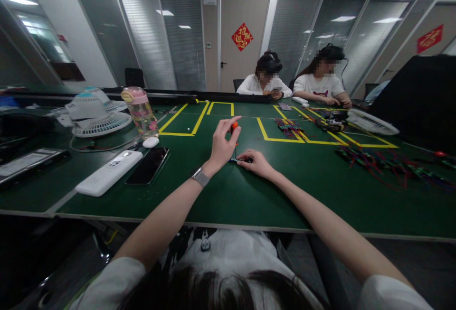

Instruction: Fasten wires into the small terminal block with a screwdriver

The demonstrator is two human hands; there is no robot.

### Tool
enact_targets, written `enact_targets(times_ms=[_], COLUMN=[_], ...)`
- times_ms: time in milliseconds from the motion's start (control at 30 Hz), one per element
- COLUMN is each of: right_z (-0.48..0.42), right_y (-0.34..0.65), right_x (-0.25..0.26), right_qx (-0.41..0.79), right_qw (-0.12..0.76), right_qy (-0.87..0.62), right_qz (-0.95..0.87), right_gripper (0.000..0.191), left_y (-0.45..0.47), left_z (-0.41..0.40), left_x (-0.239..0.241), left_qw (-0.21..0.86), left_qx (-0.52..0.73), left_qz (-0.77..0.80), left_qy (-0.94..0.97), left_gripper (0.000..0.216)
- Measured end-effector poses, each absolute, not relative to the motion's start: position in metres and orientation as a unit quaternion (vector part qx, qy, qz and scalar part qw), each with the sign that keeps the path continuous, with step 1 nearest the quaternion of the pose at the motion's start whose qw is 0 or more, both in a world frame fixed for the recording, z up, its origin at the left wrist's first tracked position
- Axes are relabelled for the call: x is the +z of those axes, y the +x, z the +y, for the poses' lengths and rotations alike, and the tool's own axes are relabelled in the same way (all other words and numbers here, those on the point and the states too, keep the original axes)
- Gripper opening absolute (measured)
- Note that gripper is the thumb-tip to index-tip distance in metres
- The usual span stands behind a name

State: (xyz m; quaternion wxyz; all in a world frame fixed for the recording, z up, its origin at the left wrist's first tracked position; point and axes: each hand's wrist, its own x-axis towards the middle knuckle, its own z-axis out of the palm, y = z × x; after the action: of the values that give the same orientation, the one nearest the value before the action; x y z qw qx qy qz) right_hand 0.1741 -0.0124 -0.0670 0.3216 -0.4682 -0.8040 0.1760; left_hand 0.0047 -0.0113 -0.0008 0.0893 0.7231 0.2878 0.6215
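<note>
My left hand (221, 143) is raised over the green table (249, 196), fingers pinched round the orange handle of a small screwdriver (233, 128) that stands upright. Its tip points down at a small dark part (238, 160) lying on the table. My right hand (257, 162) rests flat-knuckled on the table just right of that part, fingertips closed on its end and holding it down. A grey watch sits on my left wrist.
A black phone (148, 164), white power bank (109, 172), white mouse (150, 142) and pink-capped bottle (141, 112) lie left. Desk fans (99, 115) stand further left. Yellow tape boxes (199, 120) mark the table. Wire bundles (384, 163) spread right. Two people sit across.
</note>
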Motion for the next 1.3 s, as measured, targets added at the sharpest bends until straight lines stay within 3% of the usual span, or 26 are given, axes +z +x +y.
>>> enact_targets(times_ms=[133, 333, 633, 833, 1033, 1300], right_z=[-0.0121, -0.0131, -0.0141, -0.0125, -0.0122, -0.0131], right_y=[0.1746, 0.1746, 0.1736, 0.1731, 0.1741, 0.1751], right_x=[-0.0670, -0.0656, -0.0659, -0.0673, -0.0687, -0.0681], right_qx=[0.175, 0.176, 0.169, 0.177, 0.180, 0.180], right_qw=[0.325, 0.326, 0.330, 0.337, 0.344, 0.341], right_qy=[-0.465, -0.464, -0.470, -0.481, -0.473, -0.468], right_qz=[-0.805, -0.804, -0.801, -0.790, -0.791, -0.795], right_gripper=[0.019, 0.019, 0.019, 0.015, 0.015, 0.016], left_y=[0.0045, 0.0050, 0.0042, 0.0043, 0.0051, 0.0043], left_z=[-0.0094, -0.0059, -0.0095, -0.0110, -0.0125, -0.0125], left_x=[-0.0011, -0.0029, -0.0025, -0.0020, -0.0021, -0.0007], left_qw=[0.078, 0.149, 0.031, 0.041, 0.018, 0.048], left_qx=[0.619, 0.599, 0.627, 0.617, 0.630, 0.625], left_qz=[0.296, 0.260, 0.323, 0.298, 0.305, 0.298], left_qy=[0.723, 0.742, 0.708, 0.728, 0.714, 0.720], left_gripper=[0.027, 0.036, 0.024, 0.036, 0.024, 0.033])
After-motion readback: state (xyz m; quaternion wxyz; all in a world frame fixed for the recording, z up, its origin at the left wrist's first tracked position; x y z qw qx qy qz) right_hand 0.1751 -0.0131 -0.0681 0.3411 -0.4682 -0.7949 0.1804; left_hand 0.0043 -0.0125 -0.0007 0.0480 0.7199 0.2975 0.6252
